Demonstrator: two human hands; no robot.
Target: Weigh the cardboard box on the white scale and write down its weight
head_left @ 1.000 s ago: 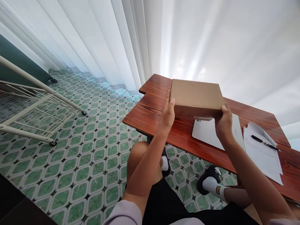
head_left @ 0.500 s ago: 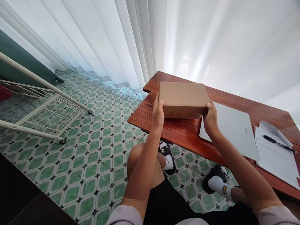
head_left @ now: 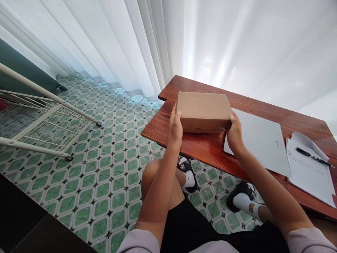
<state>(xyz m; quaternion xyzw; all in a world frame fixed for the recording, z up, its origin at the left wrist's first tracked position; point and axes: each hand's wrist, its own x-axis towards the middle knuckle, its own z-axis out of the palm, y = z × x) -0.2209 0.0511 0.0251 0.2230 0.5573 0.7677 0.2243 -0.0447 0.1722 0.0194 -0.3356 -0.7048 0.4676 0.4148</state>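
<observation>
Your left hand [head_left: 176, 125] and right hand [head_left: 234, 131] clasp opposite ends of the cardboard box [head_left: 204, 111] resting on the bench [head_left: 207, 147], beside a closed laptop [head_left: 259, 138].

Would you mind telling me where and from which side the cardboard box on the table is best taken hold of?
Probably by its two short ends, one hand from each side, much as the left hand and right hand sit now. The cardboard box lies flat on the table, wide and shallow, too broad for one hand.

Box [head_left: 204, 109] on table [head_left: 210, 149], laptop [head_left: 259, 140] right.
</observation>
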